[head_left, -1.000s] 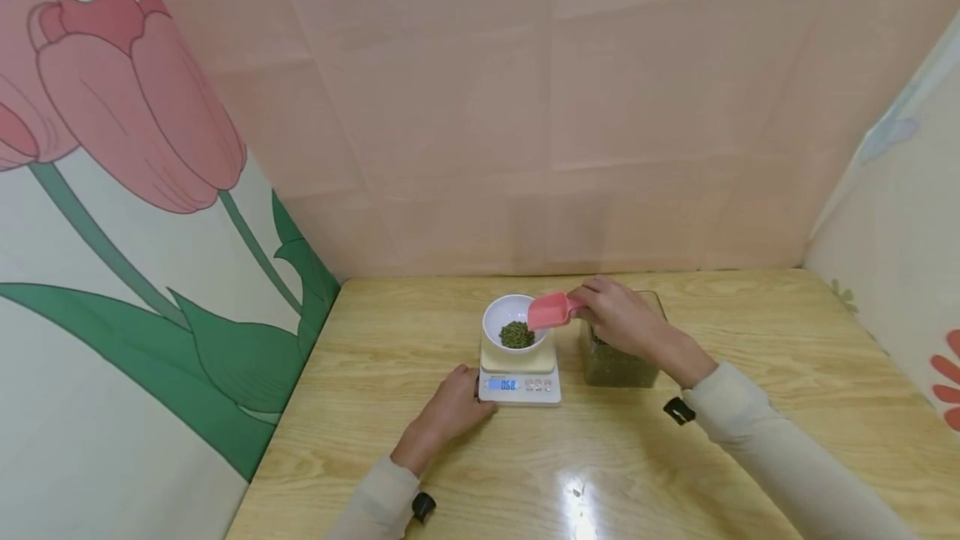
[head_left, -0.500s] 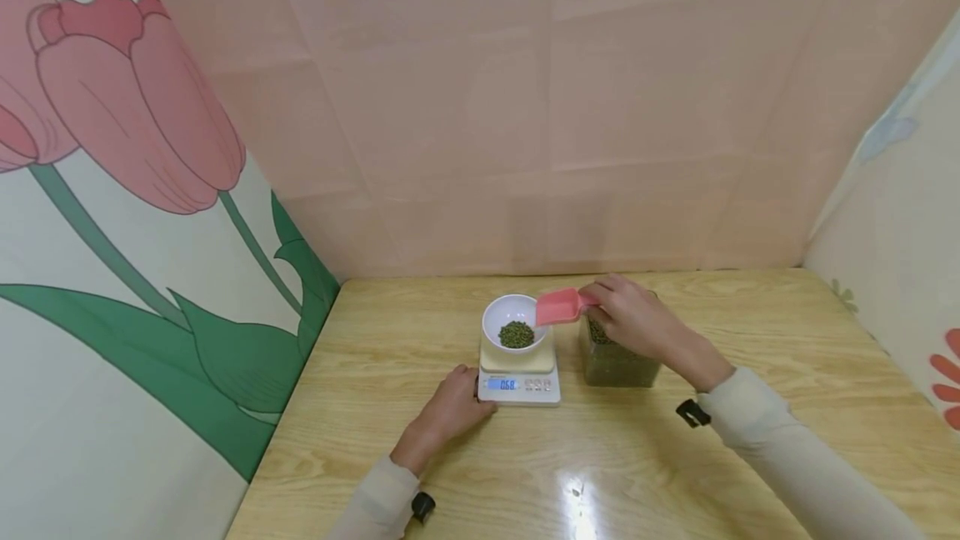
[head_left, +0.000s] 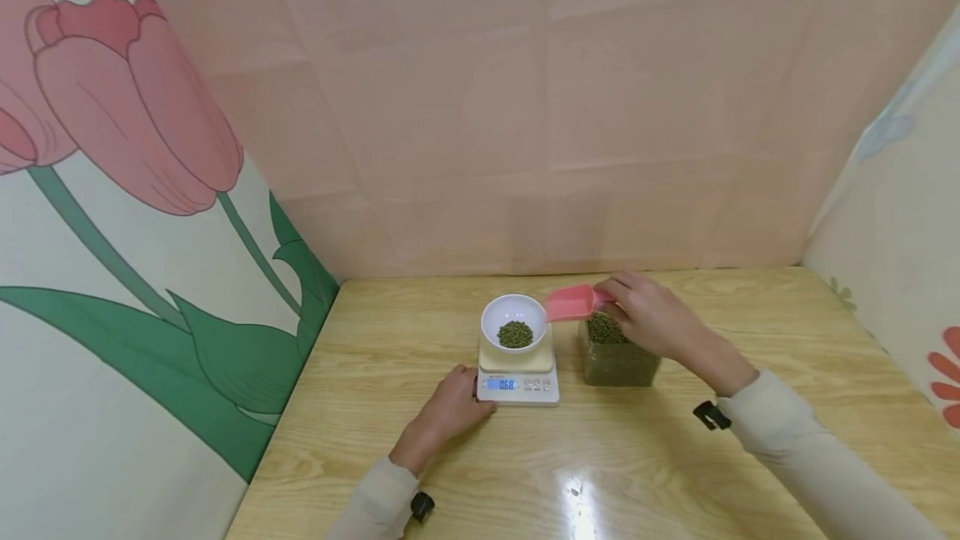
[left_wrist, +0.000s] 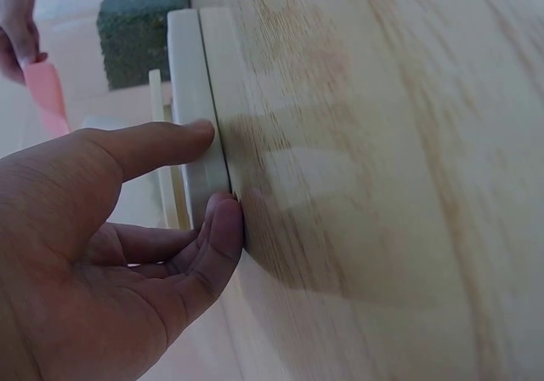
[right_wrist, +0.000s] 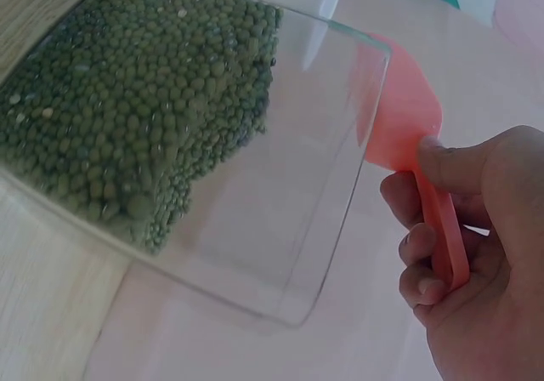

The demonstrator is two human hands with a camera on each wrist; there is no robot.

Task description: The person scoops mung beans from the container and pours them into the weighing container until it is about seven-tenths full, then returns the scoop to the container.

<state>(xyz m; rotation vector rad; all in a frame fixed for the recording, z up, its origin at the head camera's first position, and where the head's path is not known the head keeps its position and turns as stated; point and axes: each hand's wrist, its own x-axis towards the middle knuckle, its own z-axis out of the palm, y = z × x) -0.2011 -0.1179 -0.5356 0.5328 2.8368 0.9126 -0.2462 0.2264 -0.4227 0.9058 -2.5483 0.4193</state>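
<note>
Head view: my right hand (head_left: 648,315) grips one squarish pink scoop (head_left: 570,303) just right of one round white bowl (head_left: 495,312), while my left hand (head_left: 453,401) holds the near left corner of one scale (head_left: 517,397). The bowl sits on it with one heap of green beans (head_left: 515,335); beside stands one clear, bean-filled container (head_left: 622,369). Wood-grain table (head_left: 750,340) below, creased pink backdrop (head_left: 450,107) behind, tulip mural (head_left: 150,115) leftward.

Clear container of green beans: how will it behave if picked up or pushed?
The clear container is probably heavy for its size, since green beans fill much of it. Its smooth, glossy walls may be slippery. With flat sides, it would likely slide rather than roll when pushed.
</note>
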